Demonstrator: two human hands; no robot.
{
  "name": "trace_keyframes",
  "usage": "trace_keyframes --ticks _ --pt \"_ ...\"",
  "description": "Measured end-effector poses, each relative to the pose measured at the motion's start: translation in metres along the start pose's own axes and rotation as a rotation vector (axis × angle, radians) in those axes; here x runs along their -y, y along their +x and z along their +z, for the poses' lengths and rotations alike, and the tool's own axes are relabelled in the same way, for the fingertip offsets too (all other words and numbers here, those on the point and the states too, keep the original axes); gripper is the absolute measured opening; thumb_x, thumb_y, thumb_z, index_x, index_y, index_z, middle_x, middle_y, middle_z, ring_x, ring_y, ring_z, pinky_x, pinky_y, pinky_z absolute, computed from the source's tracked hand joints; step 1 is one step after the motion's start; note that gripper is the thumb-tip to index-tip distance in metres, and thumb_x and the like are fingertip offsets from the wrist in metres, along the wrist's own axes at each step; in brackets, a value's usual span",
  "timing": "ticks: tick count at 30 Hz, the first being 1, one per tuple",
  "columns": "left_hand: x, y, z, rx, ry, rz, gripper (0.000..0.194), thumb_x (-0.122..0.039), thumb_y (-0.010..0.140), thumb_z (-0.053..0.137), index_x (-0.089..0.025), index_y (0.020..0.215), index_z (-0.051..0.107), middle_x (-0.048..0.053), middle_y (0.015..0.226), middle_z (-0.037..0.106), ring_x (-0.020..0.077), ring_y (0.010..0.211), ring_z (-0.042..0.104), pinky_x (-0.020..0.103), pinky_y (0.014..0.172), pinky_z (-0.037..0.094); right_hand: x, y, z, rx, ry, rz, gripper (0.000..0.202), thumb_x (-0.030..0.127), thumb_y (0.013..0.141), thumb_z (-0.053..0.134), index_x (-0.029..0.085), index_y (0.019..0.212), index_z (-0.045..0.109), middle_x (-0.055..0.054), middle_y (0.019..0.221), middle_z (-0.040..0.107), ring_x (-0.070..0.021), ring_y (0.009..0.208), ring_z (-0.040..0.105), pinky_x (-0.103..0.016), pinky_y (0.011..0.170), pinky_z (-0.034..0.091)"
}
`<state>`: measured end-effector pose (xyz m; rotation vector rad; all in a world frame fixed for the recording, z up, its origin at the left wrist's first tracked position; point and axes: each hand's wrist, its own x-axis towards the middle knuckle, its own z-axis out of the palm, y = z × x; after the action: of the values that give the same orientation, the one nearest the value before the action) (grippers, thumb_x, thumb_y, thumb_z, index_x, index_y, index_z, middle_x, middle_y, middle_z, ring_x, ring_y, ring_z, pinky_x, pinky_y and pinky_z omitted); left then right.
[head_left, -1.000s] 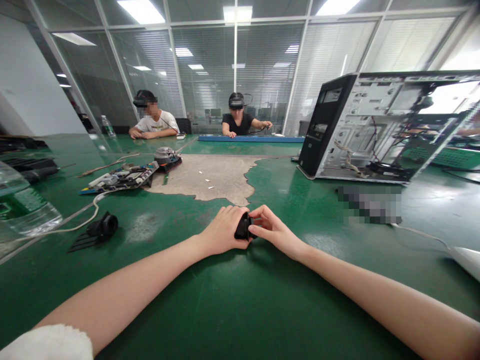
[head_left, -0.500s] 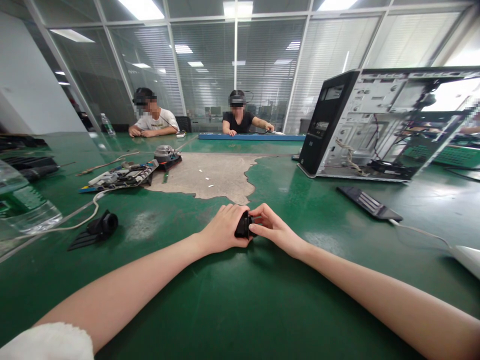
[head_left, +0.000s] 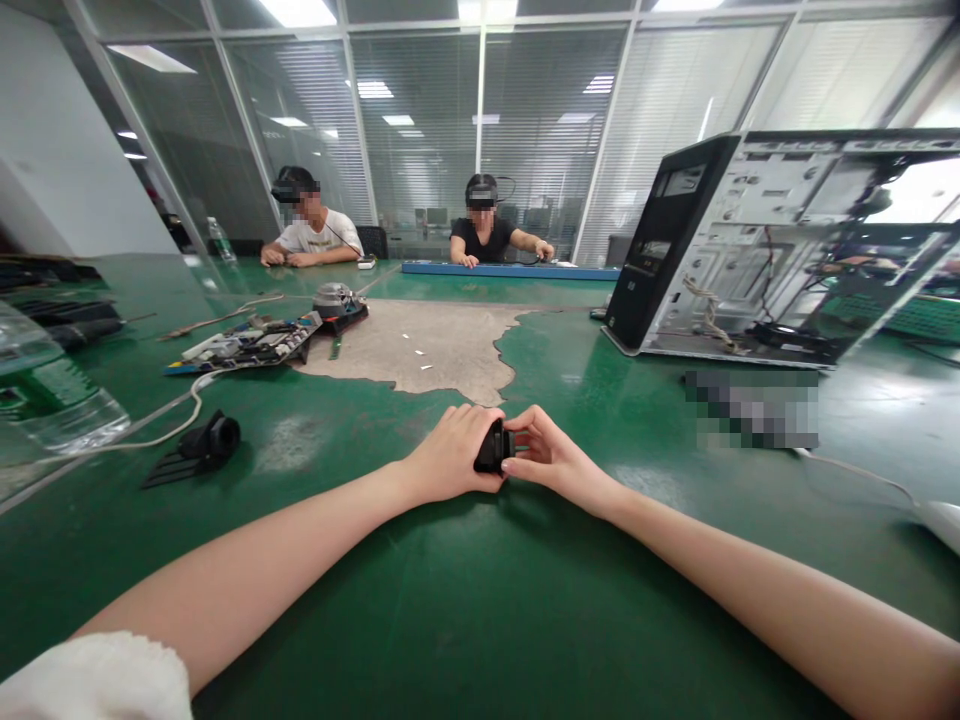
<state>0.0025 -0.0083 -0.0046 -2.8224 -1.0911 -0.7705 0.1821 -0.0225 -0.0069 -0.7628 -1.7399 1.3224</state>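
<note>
A small black plastic part [head_left: 492, 447] is held just above the green table in front of me; I cannot make out its exact kind. My left hand [head_left: 454, 452] wraps round it from the left, with the back of the hand hiding much of it. From the right, the thumb and fingers of my right hand [head_left: 553, 460] grip its protruding end. A black part with a round collar and a flat slatted base [head_left: 204, 446] lies on the table to the left of my hands.
Far left stands a clear plastic bottle [head_left: 52, 385]. Behind are a circuit board [head_left: 247, 343] and a fan-like part [head_left: 337, 302]. An open computer case [head_left: 637, 260] stands at right, near a blurred dark object [head_left: 750, 410] with a cable. Two people sit across the table [head_left: 480, 600].
My right fingers have shifted slightly on the part's end, and more of that end shows. The left hand keeps its hold. The whole view has shifted a little.
</note>
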Motion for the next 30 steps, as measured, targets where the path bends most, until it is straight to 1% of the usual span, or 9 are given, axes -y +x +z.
trace_keyframes --ticks 5,10,13,17,23,28,30 --pt "0.0001 0.0 -0.0001 -0.011 -0.004 0.003 0.054 -0.034 0.064 0.061 -0.016 0.11 0.038 0.007 0.1 0.053 0.0242 0.089 0.048 0.035 0.075 0.036 -0.0012 0.0015 0.0003 -0.042 -0.032 0.006 0.022 0.032 0.075 0.06 0.022 0.089 0.046 0.0 0.088 0.052 -0.0135 0.083 0.054 -0.03 0.074 0.045" --pt "-0.0003 0.0003 -0.0005 -0.001 -0.014 -0.006 0.05 -0.035 0.065 0.061 -0.017 0.107 0.039 0.007 0.1 0.053 0.024 0.088 0.048 0.035 0.075 0.036 -0.0019 0.0034 0.0008 -0.059 -0.031 0.036 0.029 0.034 0.073 0.061 0.022 0.095 0.046 -0.002 0.098 0.05 -0.0146 0.086 0.054 -0.031 0.076 0.045" --pt "0.0 0.0003 -0.0006 -0.002 -0.016 -0.009 0.052 -0.034 0.065 0.061 -0.017 0.108 0.039 0.008 0.102 0.053 0.0244 0.09 0.048 0.036 0.075 0.036 -0.0013 0.003 0.0 -0.033 -0.018 0.058 0.03 0.032 0.072 0.063 0.021 0.094 0.045 -0.002 0.094 0.052 -0.015 0.085 0.055 -0.032 0.075 0.046" --pt "0.0003 0.0 -0.0006 0.012 -0.016 -0.009 0.056 -0.032 0.062 0.062 -0.017 0.11 0.037 0.008 0.102 0.053 0.025 0.089 0.048 0.036 0.075 0.036 -0.0004 0.0012 -0.001 0.017 0.007 0.022 0.033 0.027 0.068 0.067 0.023 0.09 0.043 0.0 0.089 0.053 -0.0153 0.088 0.054 -0.03 0.074 0.046" --pt "0.0 0.0005 0.0012 -0.007 -0.005 -0.009 0.054 -0.035 0.064 0.062 -0.017 0.109 0.038 0.008 0.101 0.053 0.0247 0.089 0.048 0.036 0.075 0.036 -0.0009 0.0018 -0.0005 -0.042 -0.003 0.016 0.021 0.033 0.076 0.059 0.021 0.088 0.046 0.001 0.084 0.052 -0.013 0.08 0.054 -0.03 0.074 0.044" --pt "-0.0005 0.0013 -0.0007 0.004 -0.012 -0.007 0.052 -0.034 0.065 0.062 -0.017 0.108 0.039 0.007 0.1 0.053 0.0238 0.088 0.048 0.035 0.075 0.036 -0.0027 0.0035 -0.0011 -0.056 -0.02 0.035 0.026 0.033 0.076 0.059 0.021 0.095 0.046 -0.002 0.095 0.052 -0.0143 0.086 0.053 -0.031 0.078 0.044" --pt "-0.0008 0.0014 -0.0016 0.007 -0.009 -0.006 0.051 -0.034 0.065 0.061 -0.017 0.107 0.039 0.007 0.1 0.053 0.0237 0.088 0.048 0.035 0.075 0.036 -0.0021 0.0037 -0.0013 -0.065 -0.03 0.056 0.028 0.033 0.075 0.06 0.02 0.096 0.047 -0.003 0.096 0.053 -0.0149 0.088 0.053 -0.032 0.079 0.044"
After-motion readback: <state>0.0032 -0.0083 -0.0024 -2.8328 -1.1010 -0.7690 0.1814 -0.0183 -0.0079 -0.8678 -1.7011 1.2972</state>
